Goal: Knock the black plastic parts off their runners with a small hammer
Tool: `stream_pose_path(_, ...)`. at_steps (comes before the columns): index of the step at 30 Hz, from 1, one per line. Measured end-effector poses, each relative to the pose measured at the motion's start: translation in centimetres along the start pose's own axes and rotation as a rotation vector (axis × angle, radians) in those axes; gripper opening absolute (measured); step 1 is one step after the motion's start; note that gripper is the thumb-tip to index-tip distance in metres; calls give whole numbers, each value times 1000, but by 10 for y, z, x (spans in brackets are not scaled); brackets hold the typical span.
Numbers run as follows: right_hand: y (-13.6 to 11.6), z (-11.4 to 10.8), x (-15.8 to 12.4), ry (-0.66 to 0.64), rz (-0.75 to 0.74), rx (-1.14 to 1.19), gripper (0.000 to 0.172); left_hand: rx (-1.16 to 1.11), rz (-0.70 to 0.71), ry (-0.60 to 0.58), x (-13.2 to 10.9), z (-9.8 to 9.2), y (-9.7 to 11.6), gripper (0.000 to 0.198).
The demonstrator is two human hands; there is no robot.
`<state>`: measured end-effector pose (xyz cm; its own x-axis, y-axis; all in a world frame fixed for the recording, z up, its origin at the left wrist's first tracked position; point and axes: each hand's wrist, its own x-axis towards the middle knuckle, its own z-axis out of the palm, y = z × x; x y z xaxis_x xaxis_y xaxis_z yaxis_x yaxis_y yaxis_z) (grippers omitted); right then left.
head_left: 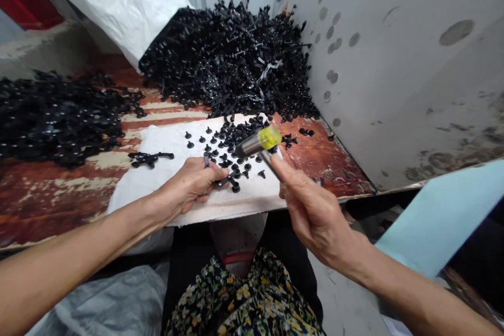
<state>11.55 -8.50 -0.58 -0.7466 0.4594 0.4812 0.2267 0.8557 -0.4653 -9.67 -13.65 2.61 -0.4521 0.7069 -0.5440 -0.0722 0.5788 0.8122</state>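
Black rivets (232,160) on white cloth (145,189), peeling red table (51,194), right hand (315,205) gripping probable yellow-faced hammer (255,142)

Right hand (311,205) grips a yellow-tipped hammer (255,142) over black plastic studs (232,155) on a white cloth (153,155); left hand (189,184) rests beside them at the bench (51,199).

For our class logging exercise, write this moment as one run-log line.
left hand: at black plastic parts | right hand: holds yellow-tipped hammer | under: white sheet
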Motion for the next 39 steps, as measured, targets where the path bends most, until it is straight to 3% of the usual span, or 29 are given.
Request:
stream_pose_path(3,2,3,0,-102,12,33,60,-18,-25,-16,-4,-4,3,24)
stream_pose_path(8,7,5,0,129,223,294,49,-74,-38,-109,-18,-19,6,9)
stream_pose_path(10,8,8,-2,144,347,366,47,-36,12,-156,-18,-22,3,13)
stream_pose_path(15,9,19,-6,127,456,484,44,151,169,-277,-8,-15,-6,26)
stream_pose_path(20,12,18,-4,122,551,570,46,212,161,-247,-3,-7,-2,24)
stream_pose_path(39,12,19,-5,123,537,587,44,207,128,-231,5,-9,-3,27)
